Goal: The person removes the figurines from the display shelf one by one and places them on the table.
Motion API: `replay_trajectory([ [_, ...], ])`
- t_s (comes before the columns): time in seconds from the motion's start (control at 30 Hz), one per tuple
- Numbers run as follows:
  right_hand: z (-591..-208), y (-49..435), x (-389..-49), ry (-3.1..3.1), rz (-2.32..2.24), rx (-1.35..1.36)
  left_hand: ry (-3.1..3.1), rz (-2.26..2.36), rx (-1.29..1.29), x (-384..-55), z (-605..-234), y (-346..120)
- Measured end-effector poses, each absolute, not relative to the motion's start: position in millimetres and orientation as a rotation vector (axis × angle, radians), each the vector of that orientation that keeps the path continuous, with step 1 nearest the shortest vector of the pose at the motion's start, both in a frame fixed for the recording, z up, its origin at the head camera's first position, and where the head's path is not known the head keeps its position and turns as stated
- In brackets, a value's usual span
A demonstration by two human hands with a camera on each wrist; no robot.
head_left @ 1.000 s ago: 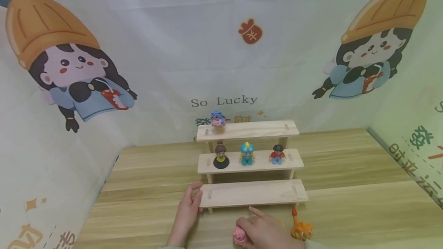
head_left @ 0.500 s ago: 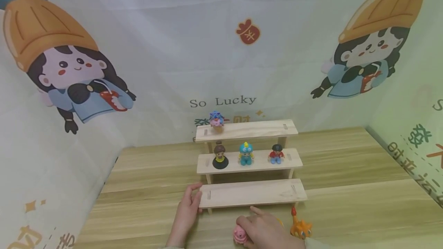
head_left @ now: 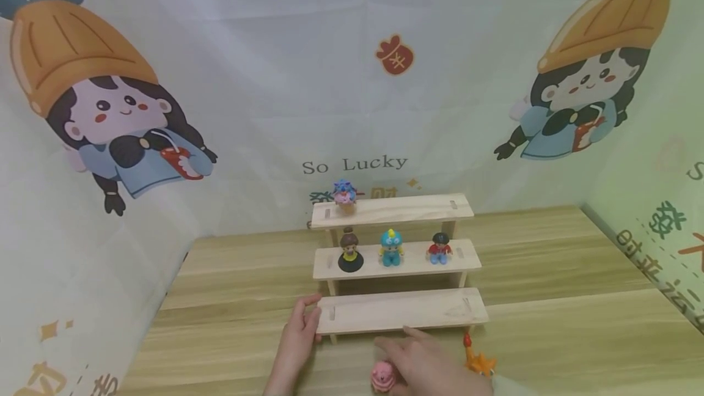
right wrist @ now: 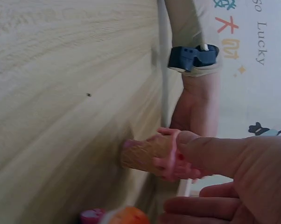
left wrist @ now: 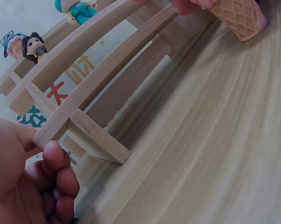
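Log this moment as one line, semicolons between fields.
left hand: grips left end of bottom shelf; right hand: at pink cone figure; middle shelf: three figures; top shelf: blue-topped cone figure; orange figure: partly hidden

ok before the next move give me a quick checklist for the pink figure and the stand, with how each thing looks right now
1. Left hand steadying the bottom board: ok, it grips the left end.
2. Right hand holding the pink figure firmly: cannot tell; it touches it, but a full grip isn't clear.
3. Pink figure resting on the tabletop: cannot tell.
4. Brown-haired figure, teal figure and red-jacketed figure upright on the middle board: ok.
5. Blue-and-pink figure upright on the top board: ok.
6. Orange figure fully visible in the head view: not ok, partly hidden by the right arm.
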State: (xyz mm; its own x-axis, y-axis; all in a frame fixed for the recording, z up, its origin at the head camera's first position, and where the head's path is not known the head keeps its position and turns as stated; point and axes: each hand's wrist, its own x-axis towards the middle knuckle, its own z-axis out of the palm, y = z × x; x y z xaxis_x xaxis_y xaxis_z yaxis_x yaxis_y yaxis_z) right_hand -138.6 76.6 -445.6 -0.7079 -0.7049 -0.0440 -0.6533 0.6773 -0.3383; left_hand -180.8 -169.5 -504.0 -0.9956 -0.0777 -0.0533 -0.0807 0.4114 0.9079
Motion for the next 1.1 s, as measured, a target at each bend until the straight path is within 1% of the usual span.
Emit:
replay_trajectory([
  [0.17, -429.9, 81.3, -136.0, 2.784, -0.369, -1.05, 2.63, 1.694, -0.148, -178.8, -504.5, -169.9],
  [0.43, -395.9, 88.3, -135.7, 2.877, -0.295, -1.087, 2.625, 1.696, -0.153, -177.7, -505.6, -171.1],
  [0.63, -370.8, 92.8, -144.1, 2.918, -0.356, -1.155, 2.669, 1.666, -0.134, -179.8, -505.2, -171.3],
  [0.93, -332.0, 94.1, -159.4, 2.88, -0.409, -1.13, 2.67, 1.647, -0.132, -179.6, -505.0, -171.9],
  [1.1, -318.8, 92.1, -170.4, 2.927, -0.401, -1.15, 2.659, 1.656, -0.112, -180.1, -504.2, -173.3],
])
